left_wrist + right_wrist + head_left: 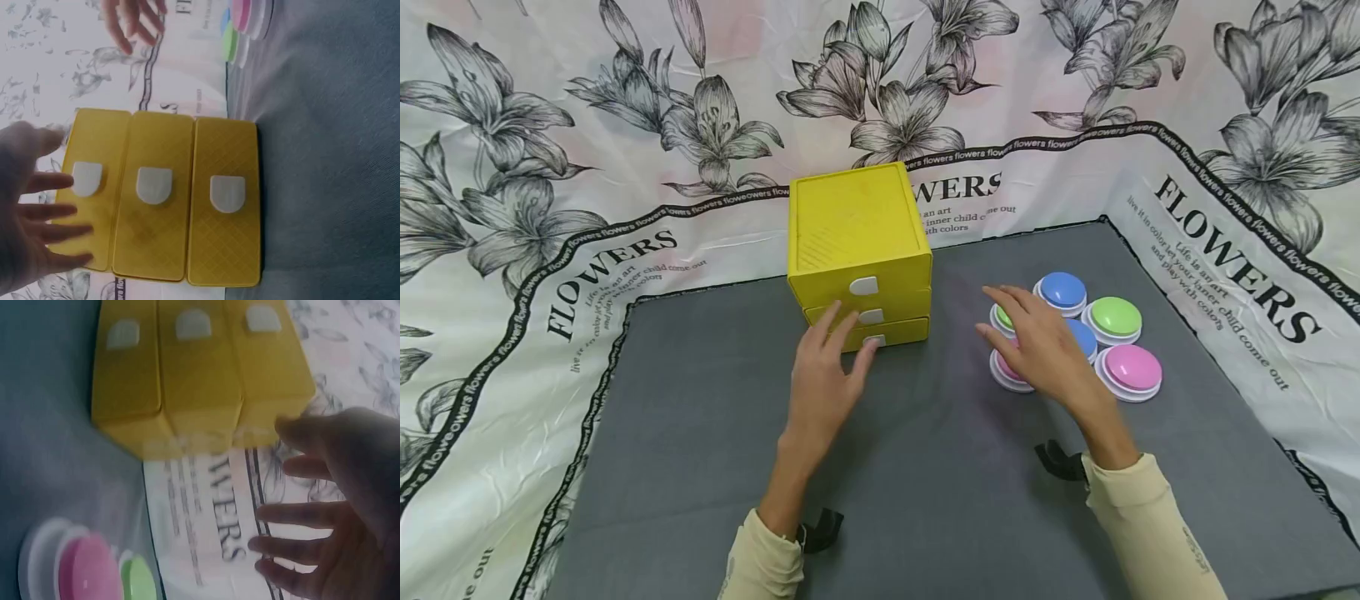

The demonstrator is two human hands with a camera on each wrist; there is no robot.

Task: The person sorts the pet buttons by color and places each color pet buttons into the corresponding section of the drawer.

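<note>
A yellow box with three stacked drawers [859, 218] stands toward the back of the table, all its drawers pushed in. Each drawer front carries a white rounded tab [154, 185]. My left hand [823, 383] hovers before the drawer fronts, fingers spread and holding nothing. To the right, my right hand [1048, 346] is held above a cluster of round white-based pieces with coloured domed tops, its fingers stretched and empty. A blue piece [1063, 289], a green piece [1116, 317] and a pink piece [1132, 367] show plainly; others are partly hidden beneath that hand.
A dark grey cloth [700, 433] covers the table. Behind and along both sides hangs a white sheet [737, 242] printed with flowers and lettering. Black straps [823, 531] stick out at both wrists, by the cream sleeves [1150, 517].
</note>
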